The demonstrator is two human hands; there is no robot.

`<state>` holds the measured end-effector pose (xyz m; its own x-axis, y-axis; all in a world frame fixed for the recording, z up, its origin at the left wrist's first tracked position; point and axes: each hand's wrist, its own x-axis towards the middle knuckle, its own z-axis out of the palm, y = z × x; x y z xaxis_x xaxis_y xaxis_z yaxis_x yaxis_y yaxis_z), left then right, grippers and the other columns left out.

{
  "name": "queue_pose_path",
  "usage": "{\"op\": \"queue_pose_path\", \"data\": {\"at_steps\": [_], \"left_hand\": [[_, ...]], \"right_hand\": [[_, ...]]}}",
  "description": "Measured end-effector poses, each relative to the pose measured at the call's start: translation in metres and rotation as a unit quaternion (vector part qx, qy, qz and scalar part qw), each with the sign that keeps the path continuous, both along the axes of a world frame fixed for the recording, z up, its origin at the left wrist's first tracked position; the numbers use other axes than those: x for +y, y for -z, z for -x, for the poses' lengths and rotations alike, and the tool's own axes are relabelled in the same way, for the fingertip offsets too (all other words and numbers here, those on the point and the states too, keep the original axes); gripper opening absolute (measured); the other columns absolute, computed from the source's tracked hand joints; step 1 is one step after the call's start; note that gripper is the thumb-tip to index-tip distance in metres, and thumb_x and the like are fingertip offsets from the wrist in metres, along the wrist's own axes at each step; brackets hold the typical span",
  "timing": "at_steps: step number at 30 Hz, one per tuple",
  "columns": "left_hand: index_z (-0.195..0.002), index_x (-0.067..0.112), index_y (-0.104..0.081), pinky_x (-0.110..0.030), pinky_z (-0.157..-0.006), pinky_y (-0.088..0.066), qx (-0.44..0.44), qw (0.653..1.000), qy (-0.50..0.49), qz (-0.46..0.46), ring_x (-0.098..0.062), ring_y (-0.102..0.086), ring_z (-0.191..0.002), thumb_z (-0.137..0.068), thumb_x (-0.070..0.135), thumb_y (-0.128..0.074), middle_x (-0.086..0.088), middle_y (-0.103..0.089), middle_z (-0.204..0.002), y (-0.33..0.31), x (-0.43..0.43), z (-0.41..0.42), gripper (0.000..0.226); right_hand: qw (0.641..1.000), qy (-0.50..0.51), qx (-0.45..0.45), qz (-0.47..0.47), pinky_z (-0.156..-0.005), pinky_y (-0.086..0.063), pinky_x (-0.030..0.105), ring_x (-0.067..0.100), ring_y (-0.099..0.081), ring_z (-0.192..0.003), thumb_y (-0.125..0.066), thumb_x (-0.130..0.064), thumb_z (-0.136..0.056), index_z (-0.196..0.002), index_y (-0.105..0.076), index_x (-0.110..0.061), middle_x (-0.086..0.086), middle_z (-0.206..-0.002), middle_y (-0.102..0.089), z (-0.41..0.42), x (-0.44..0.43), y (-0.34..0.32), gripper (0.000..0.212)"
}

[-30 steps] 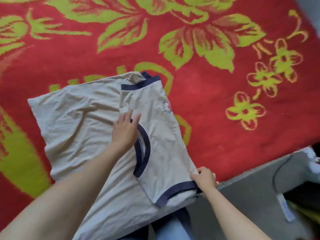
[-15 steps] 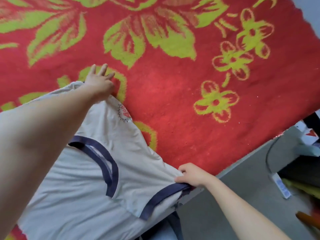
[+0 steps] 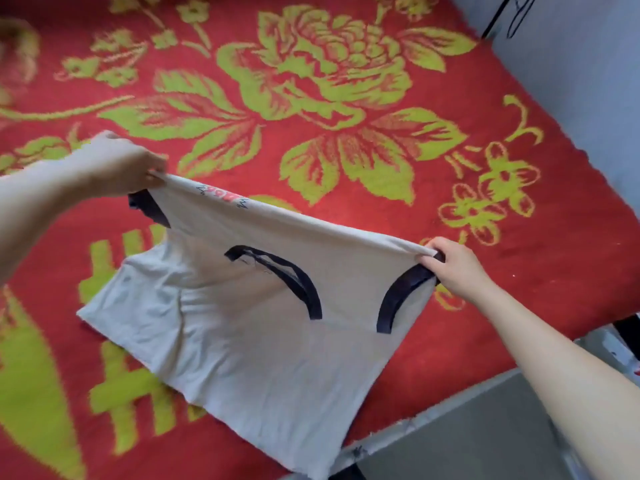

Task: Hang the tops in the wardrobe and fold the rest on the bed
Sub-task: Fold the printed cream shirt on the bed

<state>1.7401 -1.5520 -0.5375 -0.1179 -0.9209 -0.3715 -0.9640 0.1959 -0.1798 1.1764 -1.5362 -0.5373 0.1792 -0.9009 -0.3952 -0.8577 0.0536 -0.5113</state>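
A pale beige T-shirt (image 3: 249,327) with navy trim at the collar and sleeve cuffs is held up over the bed. My left hand (image 3: 121,164) pinches its upper left corner, and my right hand (image 3: 450,265) grips the upper right corner at a navy-edged sleeve. The fabric is stretched taut between both hands, and a small red print shows along the top fold. Its lower part hangs down and still rests on the red bedspread (image 3: 433,306).
The bedspread is red with large yellow-green flowers. The bed's edge runs along the lower right, with grey floor (image 3: 485,438) beyond it. A grey wall (image 3: 571,64) rises at the upper right.
My left hand left the far sleeve area and took hold of the shirt's corner. Both hands have lifted the shirt's top edge off the bed, stretching it between them.
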Motion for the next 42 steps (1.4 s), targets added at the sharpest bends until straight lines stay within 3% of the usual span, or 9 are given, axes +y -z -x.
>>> {"op": "queue_pose_path", "data": {"at_steps": [8, 14, 19, 22, 24, 28, 32, 36, 42], "left_hand": [[-0.070, 0.002, -0.063, -0.037, -0.061, -0.042, 0.155, 0.956, -0.154, 0.196, -0.035, -0.056, -0.067, -0.081, 0.017, -0.071, -0.017, -0.058, -0.066, -0.189, 0.133, 0.026, 0.021], [-0.063, 0.011, -0.059, -0.011, -0.045, -0.032, 0.322, 0.893, -0.198, 0.244, -0.005, -0.040, -0.043, -0.082, 0.002, -0.067, 0.006, -0.043, -0.046, -0.266, 0.214, 0.013, 0.023], [-0.067, 0.026, -0.071, -0.013, -0.046, -0.033, 0.408, 0.839, -0.267, 0.243, -0.005, -0.042, -0.047, -0.055, 0.049, -0.078, -0.005, -0.058, -0.054, -0.329, 0.299, 0.029, 0.027], [-0.071, 0.030, -0.072, -0.009, -0.053, -0.036, 0.428, 0.822, -0.268, 0.265, 0.001, -0.047, -0.051, -0.056, 0.046, -0.080, 0.006, -0.064, -0.054, -0.360, 0.337, 0.050, 0.023], [-0.070, 0.032, -0.072, -0.005, -0.051, -0.035, 0.428, 0.816, -0.267, 0.281, 0.003, -0.048, -0.050, -0.067, 0.032, -0.082, 0.009, -0.065, -0.054, -0.379, 0.352, 0.062, 0.010], [-0.074, 0.031, -0.073, -0.003, -0.054, -0.038, 0.409, 0.810, -0.275, 0.317, 0.001, -0.050, -0.055, -0.068, 0.020, -0.078, 0.004, -0.069, -0.059, -0.394, 0.390, 0.085, 0.013], [-0.069, 0.032, -0.073, -0.030, -0.071, -0.038, 0.391, 0.819, -0.290, 0.303, -0.015, -0.048, -0.067, -0.062, 0.032, -0.078, -0.004, -0.069, -0.060, -0.396, 0.395, 0.090, 0.009], [-0.068, 0.033, -0.072, -0.029, -0.070, -0.038, 0.353, 0.838, -0.323, 0.262, -0.011, -0.046, -0.060, -0.058, 0.051, -0.079, -0.006, -0.067, -0.060, -0.376, 0.373, 0.080, 0.022], [-0.059, 0.017, -0.063, -0.031, -0.058, -0.033, 0.298, 0.871, -0.346, 0.180, -0.019, -0.043, -0.057, -0.079, 0.011, -0.073, -0.006, -0.051, -0.055, -0.285, 0.322, 0.073, 0.023]], "right_hand": [[0.976, -0.043, -0.014, 0.215, -0.061, -0.031, 0.033, 0.027, -0.052, -0.077, -0.058, -0.021, -0.091, -0.093, -0.063, -0.011, 0.004, -0.080, -0.059, -0.053, 0.010, -0.142, 0.012], [0.949, -0.054, -0.090, 0.297, -0.071, -0.046, 0.038, 0.026, -0.061, -0.083, -0.061, -0.020, -0.090, -0.097, -0.069, -0.014, 0.002, -0.083, -0.066, -0.065, 0.051, -0.226, 0.013], [0.939, -0.135, -0.111, 0.298, -0.070, -0.050, 0.043, 0.023, -0.063, -0.076, -0.066, -0.036, -0.084, -0.076, -0.065, -0.037, -0.005, -0.074, -0.067, -0.056, 0.081, -0.307, 0.008], [0.928, -0.185, -0.147, 0.286, -0.064, -0.048, 0.021, 0.003, -0.062, -0.068, -0.058, -0.074, -0.066, -0.070, -0.063, -0.053, -0.020, -0.071, -0.066, -0.035, 0.084, -0.341, 0.023], [0.921, -0.208, -0.174, 0.278, -0.059, -0.042, 0.008, -0.004, -0.059, -0.063, -0.066, -0.064, -0.070, -0.069, -0.066, -0.051, -0.026, -0.067, -0.064, -0.029, 0.090, -0.362, 0.013], [0.915, -0.217, -0.220, 0.259, -0.053, -0.041, 0.005, -0.004, -0.056, -0.052, -0.070, -0.005, -0.080, -0.067, -0.071, -0.021, -0.019, -0.054, -0.062, -0.010, 0.096, -0.395, 0.021], [0.925, -0.209, -0.242, 0.205, -0.053, -0.046, 0.009, -0.001, -0.058, -0.052, -0.071, -0.007, -0.078, -0.066, -0.071, -0.019, -0.012, -0.056, -0.065, -0.007, 0.090, -0.397, 0.017], [0.949, -0.204, -0.194, 0.142, -0.054, -0.049, 0.018, 0.007, -0.060, -0.056, -0.071, -0.014, -0.081, -0.076, -0.069, -0.009, 0.000, -0.065, -0.067, -0.019, 0.073, -0.368, 0.007], [0.975, -0.189, -0.053, 0.106, -0.059, -0.041, 0.028, 0.018, -0.054, -0.069, -0.068, -0.024, -0.085, -0.077, -0.065, -0.008, 0.002, -0.072, -0.059, -0.062, 0.044, -0.273, 0.018]]}}
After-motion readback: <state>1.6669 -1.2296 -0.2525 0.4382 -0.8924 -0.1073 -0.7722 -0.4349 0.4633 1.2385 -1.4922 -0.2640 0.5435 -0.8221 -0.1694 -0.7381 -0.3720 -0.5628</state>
